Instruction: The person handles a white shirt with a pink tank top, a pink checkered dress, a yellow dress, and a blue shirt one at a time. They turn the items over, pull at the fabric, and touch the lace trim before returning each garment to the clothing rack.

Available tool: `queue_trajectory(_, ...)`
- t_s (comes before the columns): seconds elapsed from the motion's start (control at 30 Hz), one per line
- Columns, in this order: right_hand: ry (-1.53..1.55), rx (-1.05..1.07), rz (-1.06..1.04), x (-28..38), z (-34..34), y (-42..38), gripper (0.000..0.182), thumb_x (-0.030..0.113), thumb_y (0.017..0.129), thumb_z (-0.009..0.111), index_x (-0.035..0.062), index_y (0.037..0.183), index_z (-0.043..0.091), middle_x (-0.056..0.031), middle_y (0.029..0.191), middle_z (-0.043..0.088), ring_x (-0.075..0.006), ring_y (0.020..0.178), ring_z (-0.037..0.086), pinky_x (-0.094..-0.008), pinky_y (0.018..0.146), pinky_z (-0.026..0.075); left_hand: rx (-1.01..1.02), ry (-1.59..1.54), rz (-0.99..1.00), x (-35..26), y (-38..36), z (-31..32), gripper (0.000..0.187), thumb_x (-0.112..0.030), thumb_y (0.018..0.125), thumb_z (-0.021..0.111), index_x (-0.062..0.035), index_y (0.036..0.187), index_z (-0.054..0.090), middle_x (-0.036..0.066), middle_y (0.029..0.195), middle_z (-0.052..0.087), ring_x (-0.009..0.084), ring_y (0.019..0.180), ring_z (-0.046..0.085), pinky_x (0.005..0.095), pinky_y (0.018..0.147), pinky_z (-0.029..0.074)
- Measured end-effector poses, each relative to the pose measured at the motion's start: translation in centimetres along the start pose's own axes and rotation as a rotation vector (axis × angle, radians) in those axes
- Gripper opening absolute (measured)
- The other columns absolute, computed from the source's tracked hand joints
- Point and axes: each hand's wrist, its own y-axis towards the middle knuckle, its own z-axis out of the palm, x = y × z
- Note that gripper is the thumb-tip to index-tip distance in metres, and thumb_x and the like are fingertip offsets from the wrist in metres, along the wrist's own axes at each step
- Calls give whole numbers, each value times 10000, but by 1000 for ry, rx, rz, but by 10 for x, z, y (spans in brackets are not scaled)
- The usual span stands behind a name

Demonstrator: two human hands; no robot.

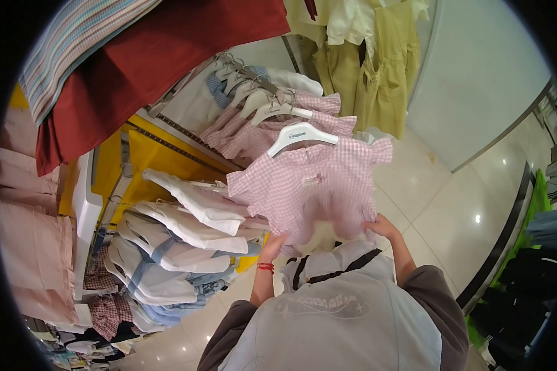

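Note:
A pink gingham top (278, 188) with ruffled sleeves hangs facing me from a white hanger (301, 137). My left hand (272, 247) pinches its lower left edge, a red string bracelet (265, 267) around the wrist. At the lower right edge, my right hand (382, 227) is closed on the fabric as well. Between the hands the hem sags and looks blurred. More pink gingham garments (241, 136) hang on white hangers just behind, on the same rail.
White tops (198, 210) hang on a lower rail at the left. A dark red garment (148, 68) juts in from the upper left. Yellow-green overalls (387, 68) hang at the back, beside a pale panel (476, 80). Dark clothes (529, 278) lie at the far right, across the tiled floor (433, 216).

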Motion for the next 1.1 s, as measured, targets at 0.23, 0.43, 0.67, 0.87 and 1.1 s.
queue_trajectory(0.23,70,-532,1,-49,-12,2,284,181,812,518,8,1033,564,-127,834,621,-202,738,576,-328,664,448,-266,622,51,35,-4,-2,430,-262,841,522,29,1154,480,166,1131,542,241,1059,506,321,909,371)
queue_trajectory(0.43,-364,-746,-208,-28,-65,-3,190,159,774,529,-15,842,562,-150,656,557,-158,628,536,-303,578,426,-549,820,63,17,-1,-50,364,-254,799,554,36,1017,564,202,934,615,312,907,585,343,786,437)
queue_trajectory(0.67,-348,-654,-2,-20,-76,-16,298,268,757,605,-28,779,584,-129,653,584,-153,629,543,-309,574,427,-435,600,88,33,-18,-56,380,-243,764,618,31,1024,574,129,900,628,234,817,578,301,768,438)
queue_trajectory(0.87,-106,-237,156,-80,-27,-32,534,434,695,663,-16,977,616,-110,879,639,-184,787,603,-309,718,467,58,685,-249,62,-42,-26,421,-252,764,621,9,1087,556,70,980,616,155,853,559,279,797,425)
queue_trajectory(1.1,32,-320,241,-142,4,-39,341,220,769,560,26,1048,586,-71,924,630,-181,850,584,-303,749,460,-417,203,-79,111,-54,-37,429,-240,796,593,12,1133,511,90,1051,565,208,981,531,302,819,426)
